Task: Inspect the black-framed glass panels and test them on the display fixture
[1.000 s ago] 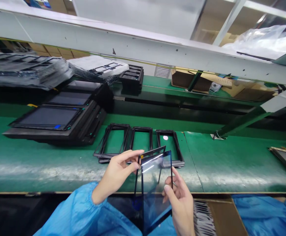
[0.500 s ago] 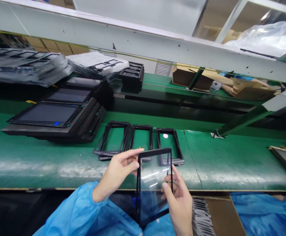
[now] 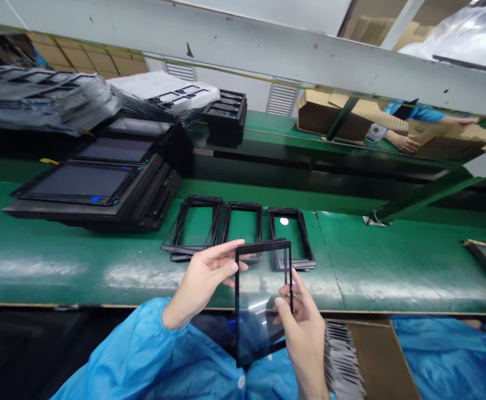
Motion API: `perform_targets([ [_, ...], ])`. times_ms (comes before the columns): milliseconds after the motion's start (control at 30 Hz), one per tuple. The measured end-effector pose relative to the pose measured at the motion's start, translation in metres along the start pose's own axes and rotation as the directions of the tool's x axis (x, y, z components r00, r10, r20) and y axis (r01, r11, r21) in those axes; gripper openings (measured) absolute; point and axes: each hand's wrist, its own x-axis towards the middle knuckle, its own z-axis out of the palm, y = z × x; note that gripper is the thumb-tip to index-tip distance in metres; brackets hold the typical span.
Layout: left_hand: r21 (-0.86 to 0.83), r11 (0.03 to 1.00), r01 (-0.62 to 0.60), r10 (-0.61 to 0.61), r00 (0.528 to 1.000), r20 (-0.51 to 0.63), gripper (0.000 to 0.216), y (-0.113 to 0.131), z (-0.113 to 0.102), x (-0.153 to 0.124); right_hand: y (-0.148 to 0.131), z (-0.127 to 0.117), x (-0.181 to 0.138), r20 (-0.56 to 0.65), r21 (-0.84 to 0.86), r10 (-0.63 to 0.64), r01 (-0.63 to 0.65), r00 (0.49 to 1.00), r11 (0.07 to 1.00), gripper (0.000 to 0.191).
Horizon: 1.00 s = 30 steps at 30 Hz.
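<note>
Between my two hands stands a black-bordered clear glass panel point(image 3: 262, 303), tilted upright in front of the bench edge. My left hand point(image 3: 207, 275) pinches its upper left edge between thumb and fingers. My right hand point(image 3: 299, 319) grips the right edge, thumb on the near face; its fingertips show through the glass. A black frame seems to lie against the panel's back, but I cannot tell if they are joined. Just beyond, three piles of black rectangular frames lie side by side: a left pile point(image 3: 176, 230), a middle pile point(image 3: 260, 222) and a right pile point(image 3: 305, 244).
Stacked black trays with dark screens point(image 3: 76, 183) stand at the left of the green bench point(image 3: 372, 278). Plastic-wrapped parts point(image 3: 43, 103) lie on the shelf behind. A green post point(image 3: 426, 194) rises at right. A cardboard box point(image 3: 382, 355) sits below. Another person's hand point(image 3: 403, 141) shows behind.
The view has tipped slightly downward, so the bench sits higher in the picture. Both hands keep their hold on the panel, which faces me a little more squarely.
</note>
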Motion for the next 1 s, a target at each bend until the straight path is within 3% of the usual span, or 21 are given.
perform_targets([
  [467,0.013,1.000,-0.019,0.018,1.000,0.007,0.048,-0.004,-0.005,0.005,-0.015,-0.006,0.005,0.044,-0.021,0.085,-0.084,0.995,0.996,0.075],
  [1000,0.013,1.000,0.018,-0.018,1.000,-0.004,0.051,-0.005,-0.005,0.003,-0.013,-0.001,-0.001,0.010,-0.025,0.051,-0.051,0.999,0.998,0.068],
])
